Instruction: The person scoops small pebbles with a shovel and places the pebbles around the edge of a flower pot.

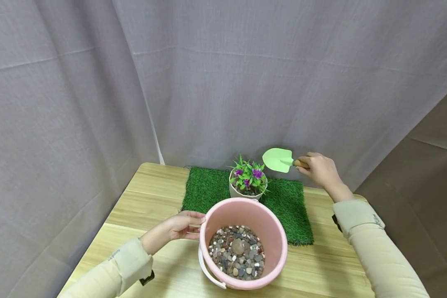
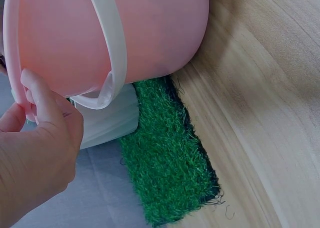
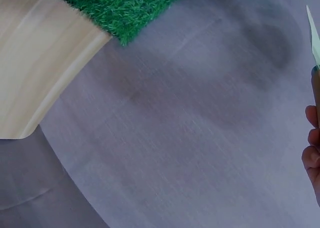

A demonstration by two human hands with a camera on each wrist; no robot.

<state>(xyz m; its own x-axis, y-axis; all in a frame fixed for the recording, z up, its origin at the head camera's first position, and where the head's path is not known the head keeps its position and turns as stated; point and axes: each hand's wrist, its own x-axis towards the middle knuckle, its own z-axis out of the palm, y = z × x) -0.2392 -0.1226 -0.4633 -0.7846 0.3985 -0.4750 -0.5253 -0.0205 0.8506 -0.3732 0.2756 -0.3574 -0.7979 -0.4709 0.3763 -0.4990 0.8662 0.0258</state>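
Observation:
My left hand [image 1: 182, 225] pinches the rim of a pink bucket [image 1: 279, 248] between thumb and fingers, seen closely in the left wrist view too. Pebbles [image 1: 236, 252] of mixed colours lie in the bucket, with one larger round stone [image 1: 237, 246] among them. Up at the right, my right hand [image 1: 322, 169] grips the wooden handle of a light green trowel [image 1: 278, 159]. The trowel's blade points left, raised beside a potted plant [image 1: 248, 178] with purple flowers. In the right wrist view only the fingers [image 3: 313, 155] and part of the trowel show at the edge.
The plant's white pot [image 2: 107, 115] stands on a green artificial grass mat [image 1: 288, 215], right behind the bucket. A white bucket handle [image 1: 208, 269] hangs at the bucket's left side. Grey cloth [image 1: 223, 82] rises behind the wooden table [image 1: 149, 198].

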